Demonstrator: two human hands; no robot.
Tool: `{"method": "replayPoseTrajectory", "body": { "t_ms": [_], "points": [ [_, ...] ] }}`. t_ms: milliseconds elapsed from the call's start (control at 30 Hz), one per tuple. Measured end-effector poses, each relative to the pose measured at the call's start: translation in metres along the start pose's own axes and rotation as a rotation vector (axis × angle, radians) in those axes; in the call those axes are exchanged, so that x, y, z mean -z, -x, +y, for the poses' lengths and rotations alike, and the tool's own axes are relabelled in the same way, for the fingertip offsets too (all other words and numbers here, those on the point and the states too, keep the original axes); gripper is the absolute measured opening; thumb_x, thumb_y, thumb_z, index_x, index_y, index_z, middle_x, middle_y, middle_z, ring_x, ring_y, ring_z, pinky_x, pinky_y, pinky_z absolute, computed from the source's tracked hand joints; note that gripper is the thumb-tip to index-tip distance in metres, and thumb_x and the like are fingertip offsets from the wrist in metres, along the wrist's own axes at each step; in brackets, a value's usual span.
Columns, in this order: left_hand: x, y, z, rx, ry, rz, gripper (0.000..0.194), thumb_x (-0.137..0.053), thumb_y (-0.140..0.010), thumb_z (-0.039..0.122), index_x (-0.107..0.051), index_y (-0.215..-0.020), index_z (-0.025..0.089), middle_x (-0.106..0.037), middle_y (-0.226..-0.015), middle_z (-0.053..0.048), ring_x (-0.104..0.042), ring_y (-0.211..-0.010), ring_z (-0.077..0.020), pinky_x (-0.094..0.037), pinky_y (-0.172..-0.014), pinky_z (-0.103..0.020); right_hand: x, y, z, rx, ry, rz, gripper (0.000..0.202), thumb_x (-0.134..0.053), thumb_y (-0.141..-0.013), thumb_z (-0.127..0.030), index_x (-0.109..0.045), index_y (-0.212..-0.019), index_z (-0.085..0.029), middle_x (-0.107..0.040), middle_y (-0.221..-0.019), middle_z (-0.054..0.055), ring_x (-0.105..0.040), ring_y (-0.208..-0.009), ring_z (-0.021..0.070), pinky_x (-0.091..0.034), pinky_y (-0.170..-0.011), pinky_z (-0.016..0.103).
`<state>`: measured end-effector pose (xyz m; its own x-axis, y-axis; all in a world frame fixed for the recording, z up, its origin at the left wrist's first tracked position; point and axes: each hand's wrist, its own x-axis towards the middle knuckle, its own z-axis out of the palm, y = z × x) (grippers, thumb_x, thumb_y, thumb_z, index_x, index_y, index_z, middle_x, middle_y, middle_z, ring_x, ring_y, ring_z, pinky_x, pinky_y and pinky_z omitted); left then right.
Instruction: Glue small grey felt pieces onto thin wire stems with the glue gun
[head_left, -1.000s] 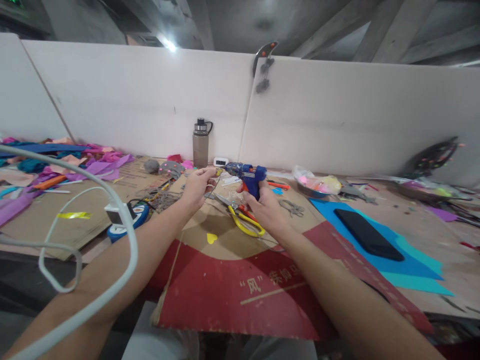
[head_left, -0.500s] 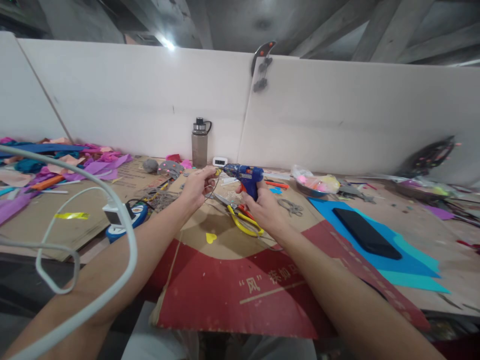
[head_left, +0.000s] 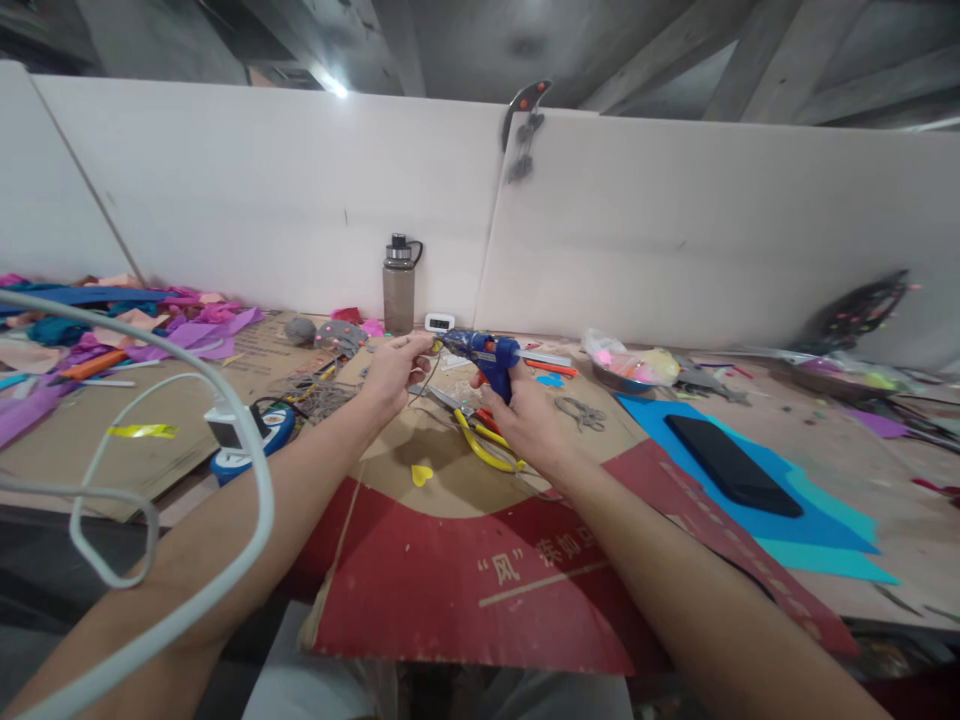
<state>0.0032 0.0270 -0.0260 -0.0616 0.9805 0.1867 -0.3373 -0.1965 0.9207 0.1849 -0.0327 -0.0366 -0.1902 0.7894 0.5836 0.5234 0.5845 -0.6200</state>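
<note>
My right hand (head_left: 517, 405) is wrapped round the handle of a blue glue gun (head_left: 487, 352), a clear stick jutting from its back end. The nozzle points left and meets the fingertips of my left hand (head_left: 397, 375), which pinch a small yellow piece (head_left: 437, 345); a thin wire hangs below it. Under the hands, yellow-handled scissors (head_left: 484, 445) lie on the cardboard. Nearer to me is a yellow paper heart (head_left: 421, 476).
A bottle (head_left: 399, 290) and a small digital clock (head_left: 439, 322) stand by the white partition. A black phone (head_left: 731, 465) rests on blue sheets at right. White cable loops across the left, near a power adapter (head_left: 232, 430).
The glue gun has tilted and turned slightly, and the clear stick at its back now shows. Both hands keep nearly the same place.
</note>
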Motion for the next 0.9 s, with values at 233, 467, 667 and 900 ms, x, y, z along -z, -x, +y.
{"method": "replayPoseTrajectory", "body": {
  "t_ms": [233, 467, 667, 900],
  "points": [
    [0.0034, -0.0049, -0.0012, 0.012, 0.024, 0.009, 0.022, -0.075, -0.055, 0.025, -0.061, -0.067, 0.012, -0.053, -0.059, 0.003, -0.043, -0.046, -0.0026, -0.025, -0.040, -0.015, 0.0006, -0.0004, 0.0034, -0.003, 0.043, -0.007, 0.015, -0.043, -0.084, -0.022, -0.052, -0.095, -0.020, -0.063, -0.090, 0.007, -0.057, -0.077, 0.0194, -0.044, -0.075, 0.034],
    [0.0041, -0.0050, 0.0015, 0.011, 0.013, 0.027, 0.023, -0.074, -0.057, 0.027, -0.058, -0.066, 0.013, -0.052, -0.058, 0.004, -0.044, -0.046, -0.0026, -0.025, -0.039, -0.014, 0.0008, 0.0008, 0.0049, 0.009, 0.076, 0.006, 0.014, -0.044, -0.085, -0.023, -0.053, -0.096, -0.020, -0.063, -0.091, 0.008, -0.058, -0.079, 0.0206, -0.044, -0.076, 0.035],
    [0.0032, -0.0049, 0.0006, 0.031, 0.016, 0.005, 0.021, -0.073, -0.057, 0.024, -0.059, -0.066, 0.012, -0.051, -0.056, 0.004, -0.041, -0.044, -0.0019, -0.022, -0.039, -0.014, 0.0005, 0.0002, 0.0033, 0.030, 0.100, 0.006, 0.012, -0.043, -0.085, -0.022, -0.053, -0.092, -0.020, -0.064, -0.089, 0.008, -0.058, -0.080, 0.0208, -0.044, -0.077, 0.035],
    [0.0039, -0.0035, 0.0045, 0.003, 0.044, 0.032, 0.019, -0.072, -0.058, 0.023, -0.059, -0.068, 0.013, -0.051, -0.057, 0.004, -0.046, -0.047, -0.0032, -0.026, -0.039, -0.015, 0.0011, 0.0001, 0.0058, 0.001, 0.031, 0.013, 0.016, -0.045, -0.083, -0.024, -0.055, -0.095, -0.019, -0.063, -0.087, 0.007, -0.057, -0.076, 0.0195, -0.044, -0.075, 0.034]
  ]
}}
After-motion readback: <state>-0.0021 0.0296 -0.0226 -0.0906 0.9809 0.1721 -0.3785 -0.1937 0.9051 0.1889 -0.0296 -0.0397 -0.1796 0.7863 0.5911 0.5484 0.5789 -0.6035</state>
